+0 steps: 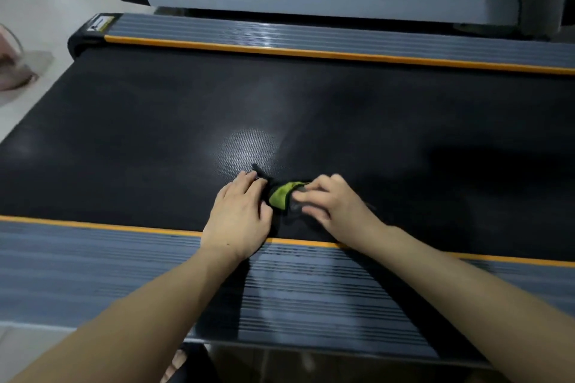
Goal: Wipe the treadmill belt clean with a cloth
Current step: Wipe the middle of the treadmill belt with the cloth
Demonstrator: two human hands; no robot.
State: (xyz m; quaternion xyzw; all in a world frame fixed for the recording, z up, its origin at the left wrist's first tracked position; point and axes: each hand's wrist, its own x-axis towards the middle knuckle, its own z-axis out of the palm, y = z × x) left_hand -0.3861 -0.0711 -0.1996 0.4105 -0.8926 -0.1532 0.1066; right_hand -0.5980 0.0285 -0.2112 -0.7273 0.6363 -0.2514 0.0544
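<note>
Cloth bunched between both hands at the near edge of the belt.

The cloth (281, 196), dark with a green fold, lies on the belt (311, 109) just inside the near orange stripe (93, 226), its long axis running left-right. The left hand (241, 214) presses its left end with fairly straight fingers; the right hand (333, 200) curls over its right end, apparently pinching it. Unwiped belt stretches away from both.

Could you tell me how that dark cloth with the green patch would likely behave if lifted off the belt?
The bunched dark cloth with a green patch looks soft, so it would probably droop. Small between both hands, it seems light, unlikely to roll.
</note>
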